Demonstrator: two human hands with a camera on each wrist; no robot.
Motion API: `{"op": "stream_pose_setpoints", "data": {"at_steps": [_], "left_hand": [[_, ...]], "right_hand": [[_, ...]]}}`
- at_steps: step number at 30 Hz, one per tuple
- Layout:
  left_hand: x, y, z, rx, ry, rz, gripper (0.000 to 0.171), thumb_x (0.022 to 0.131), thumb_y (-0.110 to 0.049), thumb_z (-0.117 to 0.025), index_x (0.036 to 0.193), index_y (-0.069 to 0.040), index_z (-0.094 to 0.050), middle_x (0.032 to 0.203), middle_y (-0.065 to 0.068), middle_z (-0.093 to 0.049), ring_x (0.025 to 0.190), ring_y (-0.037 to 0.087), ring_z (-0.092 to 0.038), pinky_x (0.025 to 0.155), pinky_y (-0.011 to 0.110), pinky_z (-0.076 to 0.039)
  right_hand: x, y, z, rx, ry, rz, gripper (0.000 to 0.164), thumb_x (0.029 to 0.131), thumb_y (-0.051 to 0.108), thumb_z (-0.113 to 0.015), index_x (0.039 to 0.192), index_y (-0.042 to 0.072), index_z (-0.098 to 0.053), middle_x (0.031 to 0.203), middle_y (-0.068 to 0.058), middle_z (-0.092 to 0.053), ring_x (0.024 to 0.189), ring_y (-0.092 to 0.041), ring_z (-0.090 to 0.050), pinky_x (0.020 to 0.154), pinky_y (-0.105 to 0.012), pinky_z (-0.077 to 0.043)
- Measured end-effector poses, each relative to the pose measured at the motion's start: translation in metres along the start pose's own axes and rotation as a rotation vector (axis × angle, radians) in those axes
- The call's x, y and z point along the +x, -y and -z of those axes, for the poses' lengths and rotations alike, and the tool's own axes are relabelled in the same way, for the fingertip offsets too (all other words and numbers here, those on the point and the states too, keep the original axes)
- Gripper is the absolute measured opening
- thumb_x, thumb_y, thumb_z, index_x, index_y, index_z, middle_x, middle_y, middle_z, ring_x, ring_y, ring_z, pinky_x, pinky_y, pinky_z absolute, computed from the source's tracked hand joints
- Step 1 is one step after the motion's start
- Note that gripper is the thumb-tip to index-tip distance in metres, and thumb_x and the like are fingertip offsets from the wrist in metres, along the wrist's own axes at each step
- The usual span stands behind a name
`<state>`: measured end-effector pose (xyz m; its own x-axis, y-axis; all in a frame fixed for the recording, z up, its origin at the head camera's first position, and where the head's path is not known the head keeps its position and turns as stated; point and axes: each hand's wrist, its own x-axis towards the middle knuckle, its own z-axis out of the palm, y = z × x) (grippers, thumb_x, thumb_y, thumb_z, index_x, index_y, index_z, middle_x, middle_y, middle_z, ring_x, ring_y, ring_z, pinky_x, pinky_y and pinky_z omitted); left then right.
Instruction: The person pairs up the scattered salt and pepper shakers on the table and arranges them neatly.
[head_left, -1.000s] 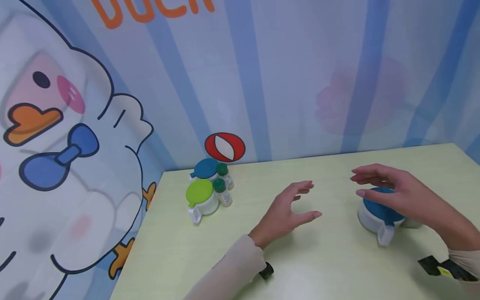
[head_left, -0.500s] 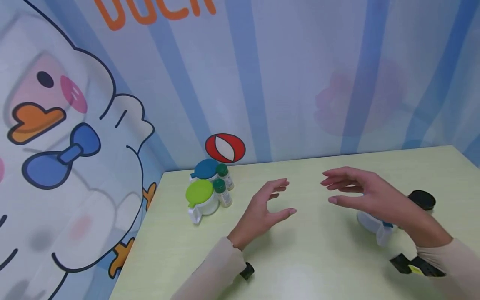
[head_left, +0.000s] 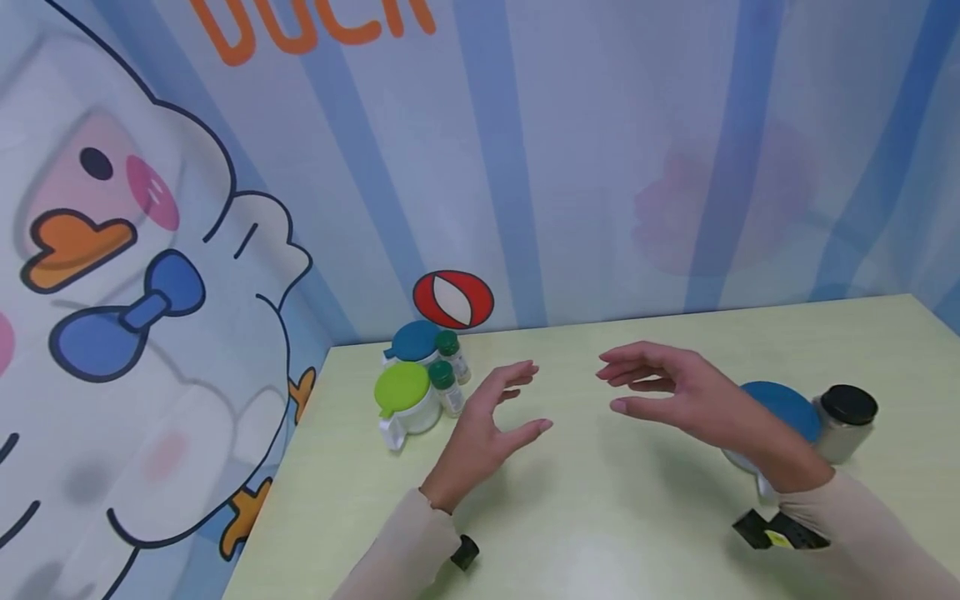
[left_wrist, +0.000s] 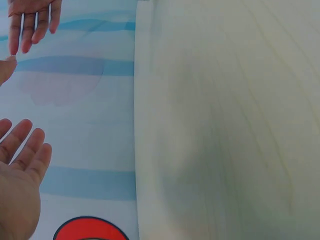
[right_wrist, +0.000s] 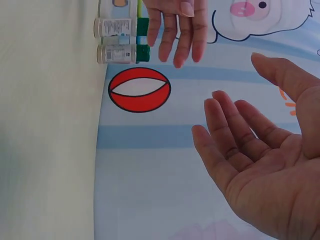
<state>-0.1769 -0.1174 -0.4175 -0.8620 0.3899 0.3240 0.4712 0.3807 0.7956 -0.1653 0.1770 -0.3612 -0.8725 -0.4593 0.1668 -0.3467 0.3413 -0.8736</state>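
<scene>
Over the middle of the table, my left hand (head_left: 480, 433) hovers with relaxed fingers and thumb apart, holding nothing. To its left stand a white jar with a green lid (head_left: 402, 389) and two small bottles with green caps (head_left: 444, 375), also visible as bottles (right_wrist: 117, 53) in the right wrist view. Facing the left hand, my right hand (head_left: 678, 392) hangs in the air, its fingers loosely bent and free of any object. Its forearm partly covers a blue-lidded white jar (head_left: 780, 406). Beside that jar is a clear jar with a black lid (head_left: 849, 406).
Another blue-lidded jar (head_left: 415, 342) stands behind the green-lidded one at the back left. A printed fabric backdrop (head_left: 585, 167) rises along the far edge of the pale table (head_left: 600, 533), with a duck picture (head_left: 135, 417) on the left side.
Both hands have moved left, the right one from above the blue-lidded jar toward the middle. The black-lidded jar, hidden earlier behind the right arm, now shows.
</scene>
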Motion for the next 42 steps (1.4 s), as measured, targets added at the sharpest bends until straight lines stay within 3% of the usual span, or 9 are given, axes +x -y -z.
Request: {"op": "stream_pose_setpoints", "data": {"at_steps": [8,19,27,35,42], "left_hand": [[-0.006,0.003,0.021,-0.015,-0.073,0.008,0.071,0.089,-0.028,-0.080,0.149,-0.038,-0.044,0.147,-0.015,-0.051,0.133,0.011,-0.051,0.109,0.043,-0.047],[-0.017,0.011,0.045,0.020,-0.126,-0.007,0.073,0.088,-0.022,-0.081,0.149,-0.036,-0.043,0.147,-0.013,-0.051,0.135,0.012,-0.050,0.109,0.040,-0.048],[-0.023,0.016,0.061,-0.013,-0.176,0.040,0.071,0.088,-0.020,-0.081,0.148,-0.032,-0.046,0.146,-0.011,-0.052,0.136,0.014,-0.049,0.108,0.058,-0.045],[-0.028,0.026,0.075,0.028,-0.223,0.064,0.074,0.087,-0.008,-0.080,0.149,-0.029,-0.046,0.144,-0.006,-0.054,0.138,0.019,-0.048,0.107,0.058,-0.045],[-0.032,0.034,0.088,0.078,-0.244,0.102,0.070,0.088,-0.012,-0.080,0.148,-0.026,-0.047,0.144,-0.004,-0.055,0.134,0.019,-0.051,0.109,0.049,-0.047]], "right_hand": [[0.012,-0.006,-0.014,0.066,0.004,0.038,0.048,0.093,0.023,-0.075,0.138,0.016,-0.059,0.133,-0.004,-0.064,0.120,-0.021,-0.064,0.098,-0.029,-0.054],[0.032,-0.012,-0.030,0.062,-0.004,0.064,0.047,0.092,0.025,-0.077,0.135,0.018,-0.062,0.129,-0.003,-0.067,0.117,-0.022,-0.066,0.101,-0.048,-0.052],[0.045,-0.016,-0.040,0.097,-0.007,0.058,0.044,0.091,0.024,-0.078,0.133,0.018,-0.064,0.124,-0.002,-0.070,0.113,-0.018,-0.067,0.098,-0.032,-0.055],[0.056,-0.016,-0.051,0.147,0.006,0.048,0.046,0.090,0.022,-0.079,0.133,0.016,-0.064,0.124,-0.006,-0.070,0.112,-0.018,-0.068,0.097,-0.032,-0.054],[0.065,-0.017,-0.062,0.179,0.019,0.040,0.047,0.090,0.022,-0.079,0.134,0.018,-0.064,0.124,-0.004,-0.070,0.112,-0.017,-0.068,0.098,-0.032,-0.053]]}}
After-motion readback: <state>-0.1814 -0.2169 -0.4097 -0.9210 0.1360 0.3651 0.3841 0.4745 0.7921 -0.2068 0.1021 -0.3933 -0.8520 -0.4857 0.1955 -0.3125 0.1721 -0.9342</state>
